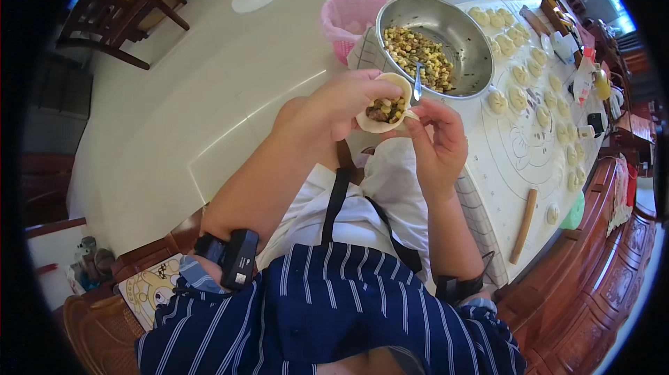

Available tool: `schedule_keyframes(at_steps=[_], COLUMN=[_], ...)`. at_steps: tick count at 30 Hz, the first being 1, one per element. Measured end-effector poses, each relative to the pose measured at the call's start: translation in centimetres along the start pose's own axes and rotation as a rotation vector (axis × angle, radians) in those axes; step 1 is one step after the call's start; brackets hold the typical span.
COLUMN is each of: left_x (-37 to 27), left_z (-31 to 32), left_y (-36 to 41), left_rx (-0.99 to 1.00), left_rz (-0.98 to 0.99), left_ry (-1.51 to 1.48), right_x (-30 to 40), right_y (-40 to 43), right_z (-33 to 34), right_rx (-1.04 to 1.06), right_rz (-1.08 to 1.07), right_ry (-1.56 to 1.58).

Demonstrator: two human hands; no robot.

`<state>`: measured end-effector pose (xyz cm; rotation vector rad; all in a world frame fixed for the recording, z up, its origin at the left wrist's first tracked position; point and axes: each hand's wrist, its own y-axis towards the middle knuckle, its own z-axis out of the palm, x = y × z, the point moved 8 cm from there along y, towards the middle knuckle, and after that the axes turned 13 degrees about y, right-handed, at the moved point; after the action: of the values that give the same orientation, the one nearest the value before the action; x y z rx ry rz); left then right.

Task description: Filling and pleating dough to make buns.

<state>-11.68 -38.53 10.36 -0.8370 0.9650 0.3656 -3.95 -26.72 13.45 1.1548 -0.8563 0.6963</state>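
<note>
A round dough wrapper [367, 123] is held up in front of me, with a chunky filling [385, 110] of corn, meat and greens inside it. My left hand [349, 95] cups the wrapper from the left, its thumb reaching over the filling at the upper rim. At the right edge, the fingertips of my right hand [438, 140] pinch a small gathered fold of the dough. Just beyond both hands stands a large steel bowl [466, 43] partly filled with loose filling [418, 54]. A metal spoon [417, 82] rests in the bowl, against its near side.
Several shaped buns [517, 97] sit on the white printed mat [488, 137] to the right, with a wooden rolling pin [523, 226] near its front. A pink lined bin [342, 14] stands behind the bowl's left side. A wooden chair [117, 20] is at the far left.
</note>
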Motion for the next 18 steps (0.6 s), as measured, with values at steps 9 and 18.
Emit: schedule_keyframes(at_steps=[9,18], left_x=[0.0,-1.0], left_z=[0.4,0.4], left_y=[-0.1,-0.2], left_rx=[-0.001,0.021], left_rz=[0.05,0.003], left_ry=[0.116,0.192], right_x=[-0.2,-0.8], right_y=[0.0,-0.5], right_z=[0.6,-0.4], right_rx=[-0.033,-0.105], right_rz=[-0.006,0.099], right_ry=[0.048,0.111])
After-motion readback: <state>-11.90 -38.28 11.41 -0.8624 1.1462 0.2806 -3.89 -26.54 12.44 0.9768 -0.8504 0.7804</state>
